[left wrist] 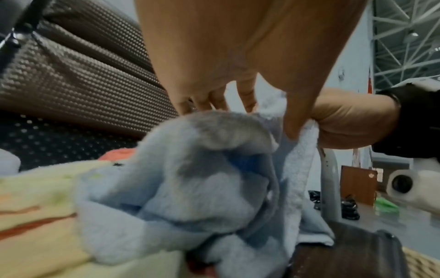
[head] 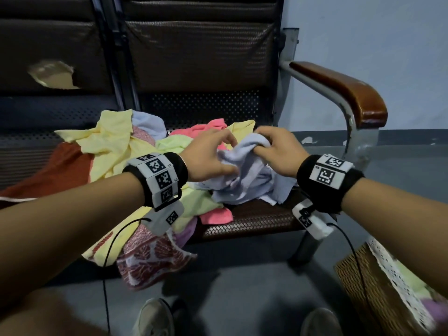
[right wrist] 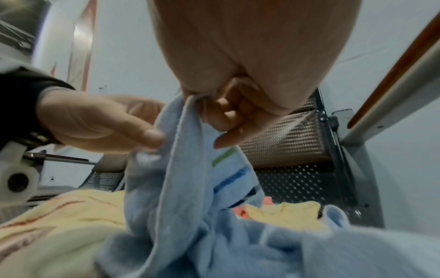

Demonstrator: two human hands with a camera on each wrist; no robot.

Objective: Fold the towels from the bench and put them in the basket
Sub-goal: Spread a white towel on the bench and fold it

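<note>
Together, left hand (head: 208,157) and right hand (head: 278,151) pinching one blue towel (head: 244,183), one basket (head: 361,282) beside one bench (head: 254,220).

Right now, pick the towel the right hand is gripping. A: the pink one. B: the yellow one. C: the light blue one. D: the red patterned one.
C: the right hand curls its fingers round a fold of the light blue towel, held up above the bench, and the thumb of the left hand touches the same towel.
</note>
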